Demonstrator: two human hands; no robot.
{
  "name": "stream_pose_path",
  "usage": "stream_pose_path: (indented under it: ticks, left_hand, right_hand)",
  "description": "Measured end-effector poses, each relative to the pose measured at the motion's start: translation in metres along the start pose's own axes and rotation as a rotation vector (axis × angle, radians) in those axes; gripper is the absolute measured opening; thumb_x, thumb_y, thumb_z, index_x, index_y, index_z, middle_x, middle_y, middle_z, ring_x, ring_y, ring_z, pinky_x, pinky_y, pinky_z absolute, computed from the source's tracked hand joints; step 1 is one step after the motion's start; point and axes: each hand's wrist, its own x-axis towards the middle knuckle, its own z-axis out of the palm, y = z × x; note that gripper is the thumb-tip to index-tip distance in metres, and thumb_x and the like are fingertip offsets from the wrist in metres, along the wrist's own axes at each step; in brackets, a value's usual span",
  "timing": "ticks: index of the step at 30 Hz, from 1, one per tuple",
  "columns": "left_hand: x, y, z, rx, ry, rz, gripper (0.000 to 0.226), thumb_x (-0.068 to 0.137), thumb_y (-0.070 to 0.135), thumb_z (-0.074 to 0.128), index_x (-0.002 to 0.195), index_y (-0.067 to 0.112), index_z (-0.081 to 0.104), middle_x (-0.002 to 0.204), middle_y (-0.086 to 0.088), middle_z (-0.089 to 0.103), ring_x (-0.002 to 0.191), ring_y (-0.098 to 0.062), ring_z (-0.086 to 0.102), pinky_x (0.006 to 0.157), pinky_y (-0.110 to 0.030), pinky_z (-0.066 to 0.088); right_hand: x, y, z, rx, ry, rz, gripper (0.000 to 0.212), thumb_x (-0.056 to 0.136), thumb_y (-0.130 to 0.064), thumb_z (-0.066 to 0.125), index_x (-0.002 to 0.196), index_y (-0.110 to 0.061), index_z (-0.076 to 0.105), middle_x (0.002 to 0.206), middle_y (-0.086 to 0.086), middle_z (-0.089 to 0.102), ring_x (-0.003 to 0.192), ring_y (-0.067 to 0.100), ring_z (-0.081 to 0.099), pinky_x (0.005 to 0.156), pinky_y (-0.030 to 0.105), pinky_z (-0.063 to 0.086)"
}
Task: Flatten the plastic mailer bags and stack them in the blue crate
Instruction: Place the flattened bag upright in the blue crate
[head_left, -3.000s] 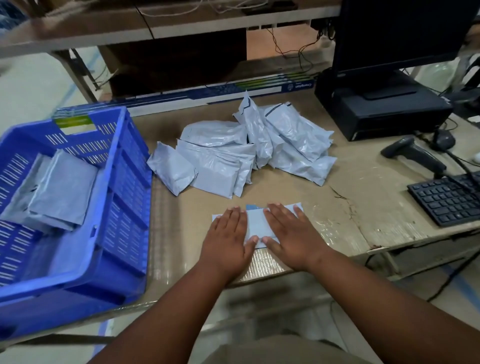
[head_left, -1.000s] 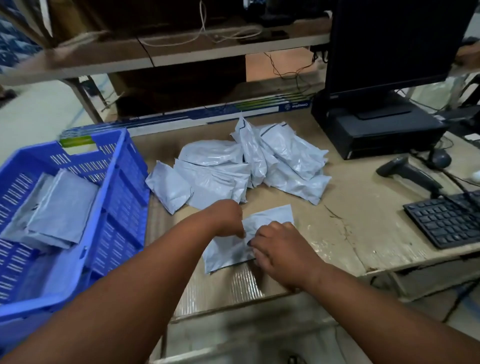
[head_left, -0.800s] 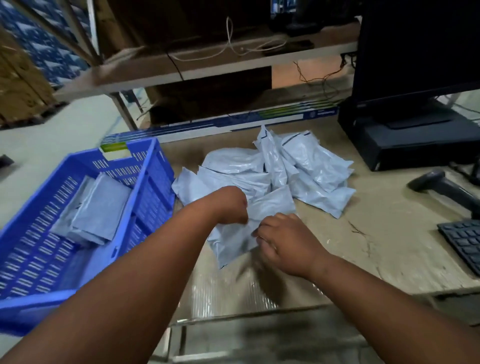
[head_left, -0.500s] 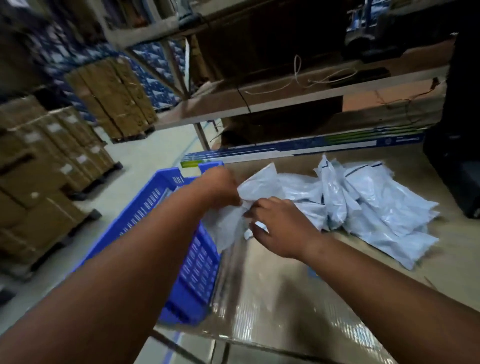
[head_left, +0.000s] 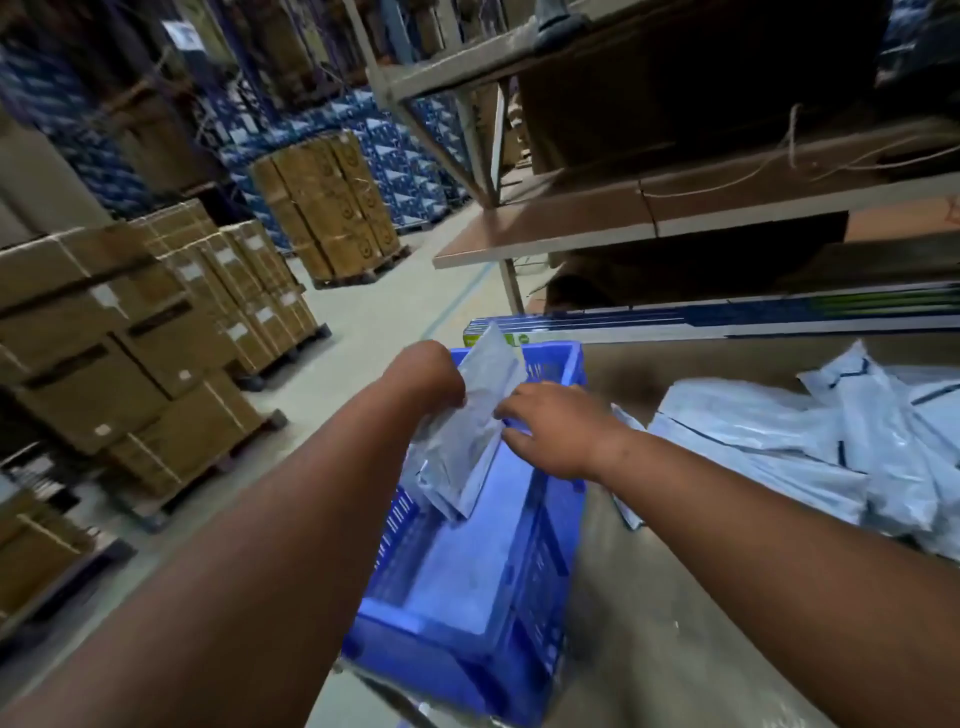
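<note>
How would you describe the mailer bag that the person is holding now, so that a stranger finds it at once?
Find the blue crate at the left end of the table. Just above it, the left hand and the right hand hold one grey mailer bag between them. It alone is in the air and tilted; the other bags lie piled on the table to the right.

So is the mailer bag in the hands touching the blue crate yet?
Cannot tell. In the head view the mailer bag, held by both hands, hangs over the blue crate; motion blur hides any contact.
</note>
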Motion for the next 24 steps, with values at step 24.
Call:
stream_pose_path:
  ticks: [24]
  left_hand:
    - [0.112,-0.032,0.142,-0.011,-0.208,0.072,0.056,0.086,0.022,0.065,0.140,0.017,0.052,0.150,-0.010,0.051,0.136,-0.030,0.055,0.101,-0.051,0.056]
  right_hand:
    - [0.049,0.017,0.052,-0.051,-0.145,0.239,0.038,0.099,-0.053,0.049,0.130,-0.041,0.066,0.133,-0.011,0.065,0.135,0.020,0.046,0.129,0.055,-0.008]
